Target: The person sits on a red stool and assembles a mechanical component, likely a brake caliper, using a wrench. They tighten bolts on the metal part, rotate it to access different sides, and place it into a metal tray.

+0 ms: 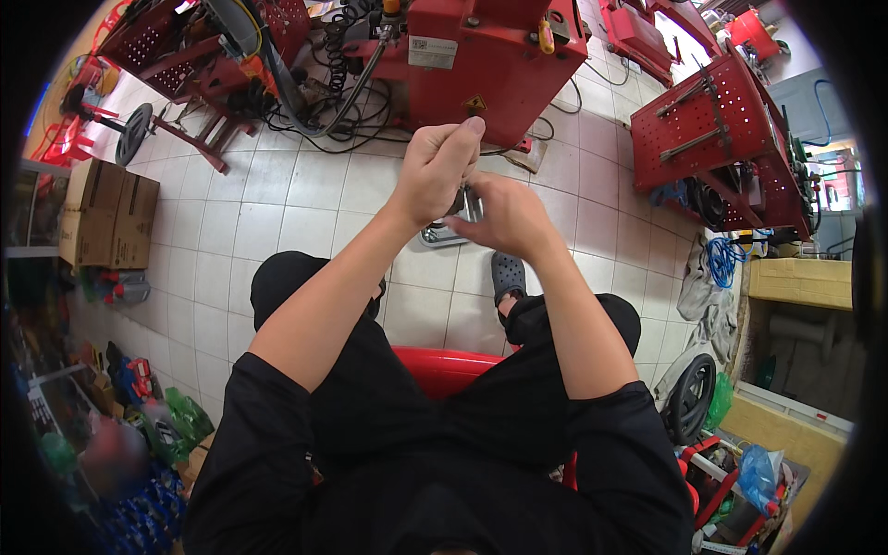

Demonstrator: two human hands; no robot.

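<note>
My left hand (437, 174) is closed in a fist with its thumb on top, raised in front of me over the floor. Close against it on the right is my right hand (511, 217), its fingers curled toward the left fist and its thumb pointing left. A small dark piece shows between the hands, mostly covered by them, and its kind cannot be made out. Below the hands, a shiny metal tray (446, 242) lies on the tiles, partly hidden by them.
A red machine (490, 74) stands ahead, with black cables (356, 120) beside it. Red perforated racks (717, 139) stand at the right. Cardboard boxes (109, 215) are stacked at the left. I sit on a red seat (444, 370); a grey clog (508, 275) is on my foot.
</note>
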